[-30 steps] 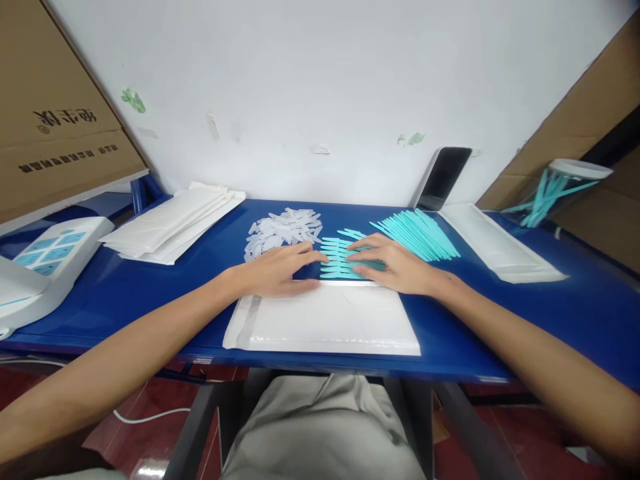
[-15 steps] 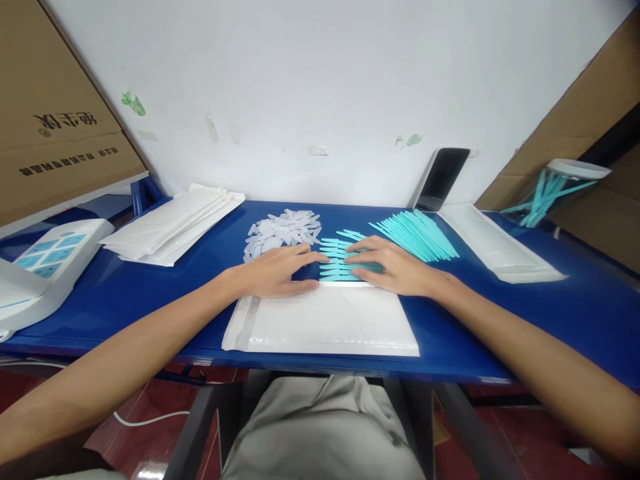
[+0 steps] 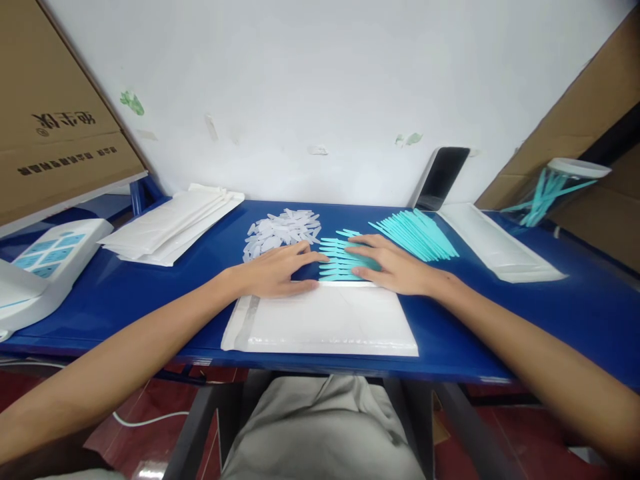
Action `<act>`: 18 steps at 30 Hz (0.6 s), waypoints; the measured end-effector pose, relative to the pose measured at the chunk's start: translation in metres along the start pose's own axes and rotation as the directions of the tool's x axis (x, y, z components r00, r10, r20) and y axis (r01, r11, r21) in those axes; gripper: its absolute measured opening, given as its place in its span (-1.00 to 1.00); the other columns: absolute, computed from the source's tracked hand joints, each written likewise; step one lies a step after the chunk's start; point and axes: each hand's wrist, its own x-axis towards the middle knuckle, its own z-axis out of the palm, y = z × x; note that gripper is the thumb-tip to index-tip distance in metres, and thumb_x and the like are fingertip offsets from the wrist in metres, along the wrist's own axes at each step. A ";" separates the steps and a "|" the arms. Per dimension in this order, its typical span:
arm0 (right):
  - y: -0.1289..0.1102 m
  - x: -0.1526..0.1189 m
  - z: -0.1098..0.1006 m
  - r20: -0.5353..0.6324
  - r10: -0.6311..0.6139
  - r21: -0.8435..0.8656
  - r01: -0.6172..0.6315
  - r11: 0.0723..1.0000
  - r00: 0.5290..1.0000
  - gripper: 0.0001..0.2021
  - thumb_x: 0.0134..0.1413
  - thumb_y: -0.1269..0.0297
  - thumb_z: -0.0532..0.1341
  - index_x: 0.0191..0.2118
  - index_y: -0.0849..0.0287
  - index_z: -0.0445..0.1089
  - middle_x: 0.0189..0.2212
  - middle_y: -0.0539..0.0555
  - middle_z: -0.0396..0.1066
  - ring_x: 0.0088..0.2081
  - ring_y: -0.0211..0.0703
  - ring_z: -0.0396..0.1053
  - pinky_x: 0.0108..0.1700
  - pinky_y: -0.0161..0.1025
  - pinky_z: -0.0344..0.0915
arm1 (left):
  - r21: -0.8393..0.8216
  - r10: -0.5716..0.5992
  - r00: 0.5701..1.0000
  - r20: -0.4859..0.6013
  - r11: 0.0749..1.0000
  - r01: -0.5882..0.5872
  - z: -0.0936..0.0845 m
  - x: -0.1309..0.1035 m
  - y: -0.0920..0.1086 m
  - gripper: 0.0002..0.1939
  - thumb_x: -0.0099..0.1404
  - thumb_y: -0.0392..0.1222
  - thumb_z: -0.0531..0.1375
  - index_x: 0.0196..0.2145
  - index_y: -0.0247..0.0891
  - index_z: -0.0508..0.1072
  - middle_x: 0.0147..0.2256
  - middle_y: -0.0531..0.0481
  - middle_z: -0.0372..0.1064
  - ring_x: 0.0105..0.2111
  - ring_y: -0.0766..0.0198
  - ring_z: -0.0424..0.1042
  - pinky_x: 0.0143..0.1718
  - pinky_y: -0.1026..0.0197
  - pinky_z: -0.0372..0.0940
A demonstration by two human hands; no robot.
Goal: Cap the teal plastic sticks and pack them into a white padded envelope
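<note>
Several turquoise sticks [image 3: 336, 260] lie in a row on the blue table, between my two hands. My left hand [image 3: 280, 270] has its fingers apart, with the fingertips at the left ends of the row. Fingers spread, my right hand [image 3: 390, 263] rests over the right part of the same sticks and hides their ends there. Just in front of the row is a white padded envelope [image 3: 325, 320], lying flat. A heap of small pale pieces [image 3: 283, 232] sits behind my left hand. Behind my right hand, more turquoise sticks [image 3: 417, 235] are fanned out.
White envelopes [image 3: 167, 223] are stacked at the back left, beside a white device [image 3: 65, 267]. At the back right are a phone [image 3: 443, 179] leaning on the wall, a long white envelope [image 3: 500, 243] and a clear jar with turquoise sticks [image 3: 543, 193]. A cardboard box [image 3: 60, 127] stands left.
The fingers of my right hand have shifted slightly over the sticks. My left hand stays almost where it was.
</note>
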 end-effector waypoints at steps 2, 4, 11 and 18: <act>0.000 0.000 0.001 0.002 0.019 -0.026 -0.019 0.999 1.000 -0.35 0.36 -0.15 0.08 0.34 0.20 0.34 0.41 0.36 0.12 0.40 0.37 0.07 0.33 0.36 0.11 | 0.003 -0.004 1.000 0.004 1.000 0.004 0.000 0.000 0.000 -0.43 0.52 0.17 0.01 0.35 -0.12 0.21 -0.04 -0.15 0.26 -0.15 0.11 0.34 -0.12 0.11 0.27; 0.000 -0.001 0.001 0.001 0.024 -0.039 -0.024 0.999 1.000 -0.35 0.37 -0.15 0.07 0.33 0.22 0.35 0.43 0.37 0.08 0.43 0.37 0.02 0.34 0.37 0.08 | 0.004 0.001 1.000 -0.004 1.000 -0.001 0.001 0.000 -0.001 -0.42 0.51 0.17 0.02 0.36 -0.12 0.21 -0.02 -0.16 0.26 -0.15 0.12 0.34 -0.13 0.12 0.27; 0.000 -0.001 0.001 -0.006 0.001 -0.019 -0.001 1.000 1.000 -0.35 0.37 -0.16 0.05 0.35 0.18 0.33 0.42 0.31 0.11 0.42 0.33 0.04 0.36 0.35 0.04 | 0.010 0.011 1.000 -0.020 1.000 -0.011 0.003 -0.001 -0.004 -0.39 0.51 0.21 0.01 0.36 -0.12 0.20 0.02 -0.18 0.24 -0.23 0.19 0.33 -0.21 0.16 0.27; -0.001 -0.001 0.001 0.045 0.038 -0.016 -0.037 0.999 0.998 -0.31 0.36 -0.19 0.04 0.41 0.15 0.25 0.41 0.29 0.16 0.42 0.35 0.02 0.36 0.36 0.03 | 0.027 0.002 1.000 -0.007 1.000 -0.002 0.002 -0.001 -0.004 -0.38 0.51 0.22 0.01 0.38 -0.11 0.17 0.03 -0.17 0.24 -0.20 0.17 0.34 -0.21 0.16 0.27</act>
